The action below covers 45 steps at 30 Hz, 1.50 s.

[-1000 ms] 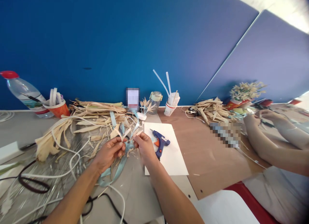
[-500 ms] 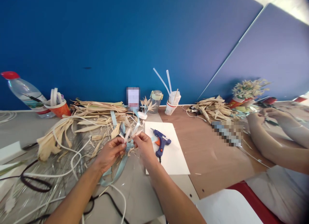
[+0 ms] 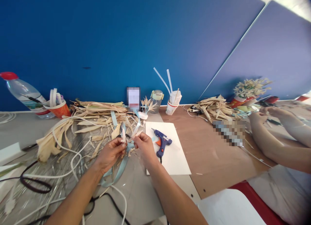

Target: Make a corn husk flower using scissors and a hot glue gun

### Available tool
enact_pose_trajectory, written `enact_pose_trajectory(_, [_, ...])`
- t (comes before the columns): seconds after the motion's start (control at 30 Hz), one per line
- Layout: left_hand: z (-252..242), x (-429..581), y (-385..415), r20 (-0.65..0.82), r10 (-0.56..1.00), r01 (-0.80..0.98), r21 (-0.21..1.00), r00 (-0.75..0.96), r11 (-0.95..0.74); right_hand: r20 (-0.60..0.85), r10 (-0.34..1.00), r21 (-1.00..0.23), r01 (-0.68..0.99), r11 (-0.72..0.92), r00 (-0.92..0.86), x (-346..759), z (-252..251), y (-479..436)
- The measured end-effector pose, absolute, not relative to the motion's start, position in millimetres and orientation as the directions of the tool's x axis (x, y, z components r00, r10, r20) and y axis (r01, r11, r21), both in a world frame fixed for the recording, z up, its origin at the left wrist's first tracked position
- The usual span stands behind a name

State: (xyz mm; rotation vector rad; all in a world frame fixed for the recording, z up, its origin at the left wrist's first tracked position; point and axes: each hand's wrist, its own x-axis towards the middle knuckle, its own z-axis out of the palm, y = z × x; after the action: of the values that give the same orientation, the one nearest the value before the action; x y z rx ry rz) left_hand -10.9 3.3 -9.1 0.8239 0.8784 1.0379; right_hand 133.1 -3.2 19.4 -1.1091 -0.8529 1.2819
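Note:
My left hand [image 3: 110,152] and my right hand [image 3: 145,148] meet in front of me, both pinched on a small bundle of dried husk strips [image 3: 128,135] that fan upward between the fingertips. A pale blue ribbon [image 3: 118,171] trails from the bundle down across the grey table. A blue glue gun [image 3: 162,142] lies on a white sheet [image 3: 173,157] just right of my right hand.
A heap of dried husks [image 3: 85,119] and white and black cables [image 3: 34,183] lie at the left. A water bottle [image 3: 24,94], an orange cup [image 3: 58,109] and a cup of glue sticks [image 3: 173,105] stand along the blue wall. Another person's hands [image 3: 266,116] work at the right.
My hands have stayed together on the husk bundle, shifting it only slightly. The other person's hands have moved a little at the right.

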Motion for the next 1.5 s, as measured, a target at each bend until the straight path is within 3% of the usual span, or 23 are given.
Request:
enact_pose_trajectory(0.67, [-3.5, -7.4, 2.5, -0.205, 0.956, -0.363, 0.891, 0.211, 0.272, -0.105, 0.985, -0.949, -0.308, -0.06, 0.133, 131.1, 18.9, -2.5])
enact_pose_trajectory(0.93, [-3.3, -6.4, 1.7, -0.176, 0.963, -0.279, 0.932, 0.205, 0.23, -0.113, 0.985, -0.95, -0.303, -0.069, 0.131, 131.7, 19.1, -2.6])
enact_pose_trajectory(1.5, [-6.4, -6.2, 2.8, -0.166, 0.973, -0.35, 0.912, 0.159, 0.213, -0.112, 0.987, -0.941, -0.332, -0.067, 0.118, 130.8, 21.0, -3.8])
